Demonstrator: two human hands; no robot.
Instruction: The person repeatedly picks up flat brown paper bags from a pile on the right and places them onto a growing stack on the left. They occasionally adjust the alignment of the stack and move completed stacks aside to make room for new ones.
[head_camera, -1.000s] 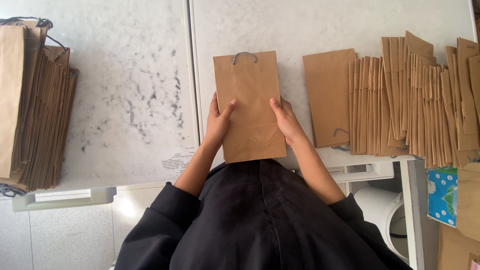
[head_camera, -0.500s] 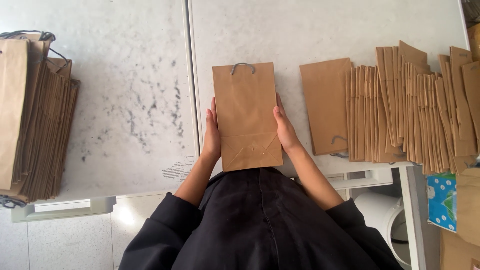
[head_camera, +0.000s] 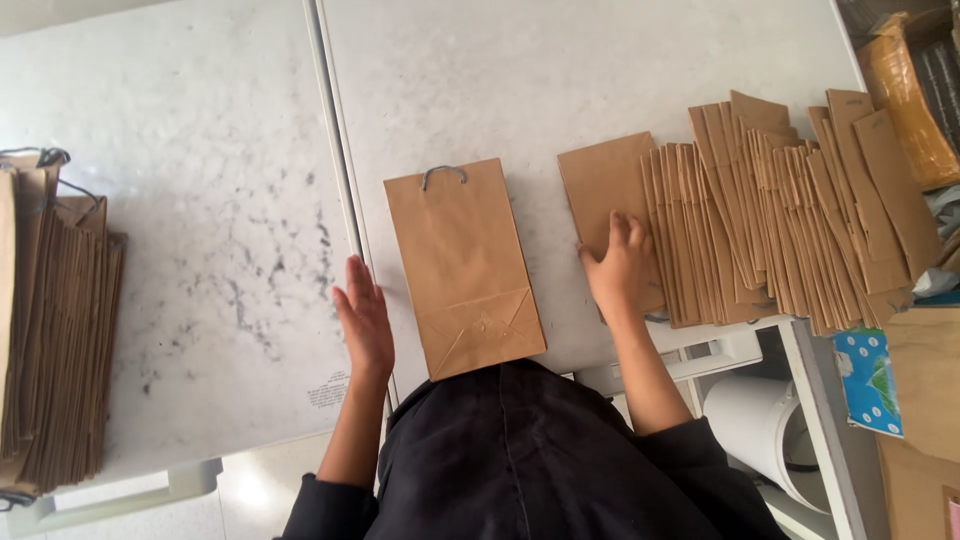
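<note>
The right hand (head_camera: 620, 266) lay open, fingers spread flat on the nearest bag of a fanned row of brown paper bags (head_camera: 770, 225), too many to count. The left hand (head_camera: 364, 318) hovered open and empty just beside one flat handled bag (head_camera: 463, 265). A second stack (head_camera: 55, 330) sat far left.

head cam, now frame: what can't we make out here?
- Left stack of bags: cut off by the left edge, count unknown.
- Middle bag: its lower end runs over the table edge against the dark clothing.
- Flat bag under the right hand: partly hidden by the hand and the fanned row.
- Left hand: whether it touches the table is unclear.
- White cylinder under the table: partly hidden.
</note>
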